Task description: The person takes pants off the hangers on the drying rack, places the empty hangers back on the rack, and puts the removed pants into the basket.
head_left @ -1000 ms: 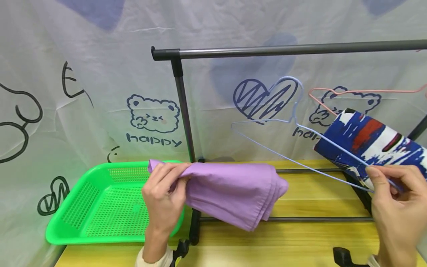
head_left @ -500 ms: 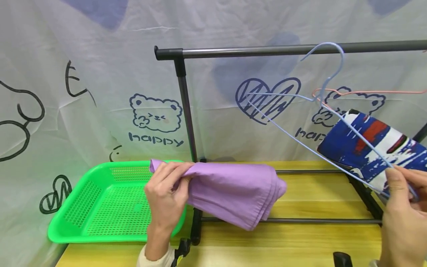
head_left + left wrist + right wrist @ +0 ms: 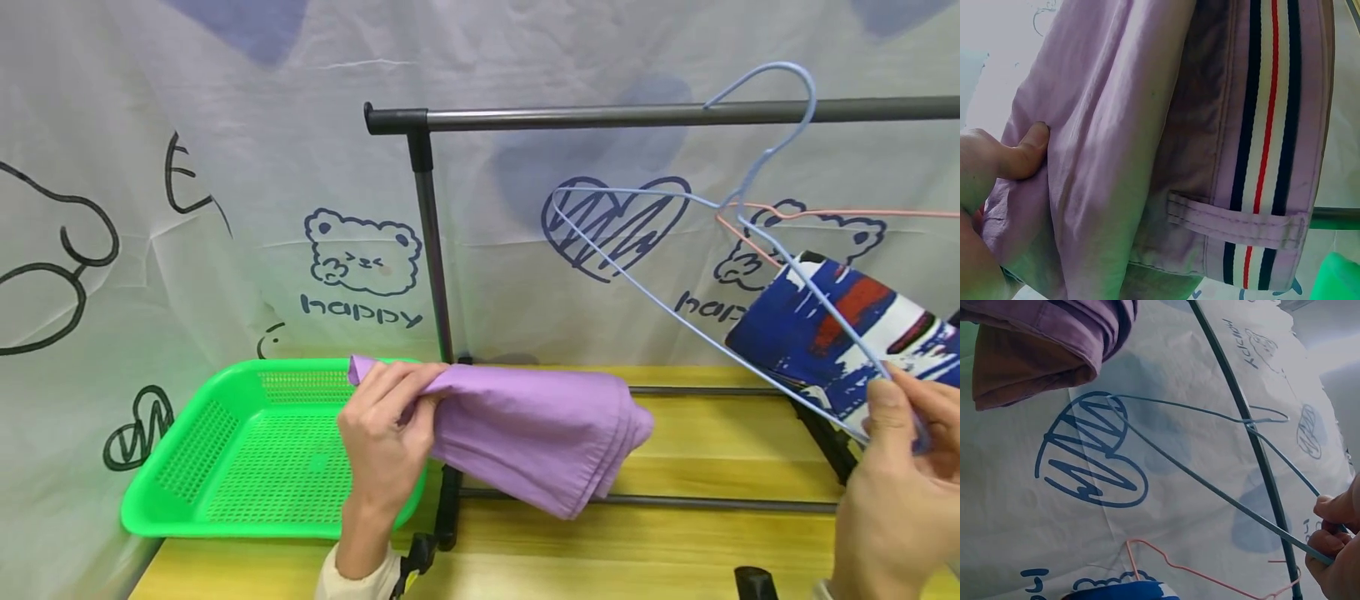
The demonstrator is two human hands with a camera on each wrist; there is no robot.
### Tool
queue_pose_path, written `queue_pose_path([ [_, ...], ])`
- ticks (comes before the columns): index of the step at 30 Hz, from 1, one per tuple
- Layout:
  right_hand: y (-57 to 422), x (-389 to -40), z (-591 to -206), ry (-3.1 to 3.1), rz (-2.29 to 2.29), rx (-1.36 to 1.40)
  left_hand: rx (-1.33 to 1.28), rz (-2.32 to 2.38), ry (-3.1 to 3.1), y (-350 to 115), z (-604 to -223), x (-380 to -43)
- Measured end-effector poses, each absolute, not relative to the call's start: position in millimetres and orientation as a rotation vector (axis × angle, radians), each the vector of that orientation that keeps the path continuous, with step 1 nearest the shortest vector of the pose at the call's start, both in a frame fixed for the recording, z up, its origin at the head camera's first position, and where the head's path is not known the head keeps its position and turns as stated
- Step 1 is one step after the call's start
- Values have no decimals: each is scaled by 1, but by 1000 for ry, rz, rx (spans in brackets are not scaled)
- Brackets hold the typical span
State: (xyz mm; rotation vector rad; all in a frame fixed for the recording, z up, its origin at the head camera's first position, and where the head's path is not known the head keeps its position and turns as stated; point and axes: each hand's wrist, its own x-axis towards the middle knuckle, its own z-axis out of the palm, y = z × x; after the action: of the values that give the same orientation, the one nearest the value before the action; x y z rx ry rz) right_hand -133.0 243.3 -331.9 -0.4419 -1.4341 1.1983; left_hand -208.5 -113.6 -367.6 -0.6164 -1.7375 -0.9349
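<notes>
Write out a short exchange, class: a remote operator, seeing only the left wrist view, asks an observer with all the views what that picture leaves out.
Operator: The purple garment takes up most of my left wrist view. What does the right hand hold?
Observer: In the head view, it holds a blue hanger by one end.
Operator: Is the garment on that hanger?
Observer: No. The right wrist view shows the two apart.

1. L hand (image 3: 384,433): fingers curled, thumb opp., pinching; L wrist (image 3: 365,527) below it.
2. R hand (image 3: 898,475): thumb vs. fingers, pinching; partly cut off, R edge.
3. Hands well apart.
</notes>
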Motion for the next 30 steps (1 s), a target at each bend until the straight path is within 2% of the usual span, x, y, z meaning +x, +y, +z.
queue_pose_path([
  [8, 236, -137, -337, -1417, 1164, -337, -618, -936, -1761, -111, -371, -209],
  [18, 236, -150, -341, -1273, 1221, -64, -594, -944, -1778, -112, -373, -210],
  [24, 239, -150, -341, -1321, 1233, -51, -599, -951, -1774, -112, -372, -212],
  [30, 236, -142, -335, -1531, 1129, -179, -597, -942, -1779, -113, -372, -213],
])
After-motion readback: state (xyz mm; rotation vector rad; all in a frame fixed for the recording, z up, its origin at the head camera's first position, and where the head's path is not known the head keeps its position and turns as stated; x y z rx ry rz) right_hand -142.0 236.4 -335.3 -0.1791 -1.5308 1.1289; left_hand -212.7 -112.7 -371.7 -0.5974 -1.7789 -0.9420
